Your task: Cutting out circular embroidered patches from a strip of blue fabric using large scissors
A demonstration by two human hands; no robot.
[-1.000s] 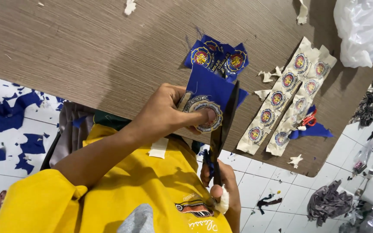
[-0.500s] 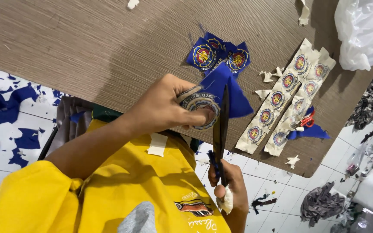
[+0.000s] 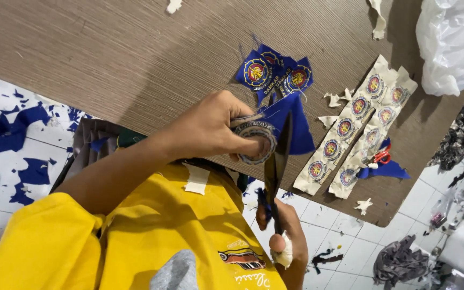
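Note:
My left hand [image 3: 210,129] pinches a round embroidered patch [image 3: 253,140] that is still joined to a flap of blue cloth [image 3: 298,126], held just above the table's near edge. Below it, my right hand [image 3: 288,239] grips black scissors [image 3: 276,166], a white bandage on one finger. The blades point up along the patch's right rim, between the patch and the blue flap. A few cut blue patches [image 3: 275,75] lie in a small pile on the brown table [image 3: 108,53], just beyond my left hand.
Two white strips of round patches [image 3: 355,123] lie to the right, with small red snips [image 3: 382,157] and a blue scrap beside them. A clear plastic bag [image 3: 452,43] sits at the far right. Blue cloth scraps [image 3: 6,129] litter the tiled floor.
The blue flap has swung round from a broad square to a narrow point on the right. The scissors have shifted slightly left along the patch's rim.

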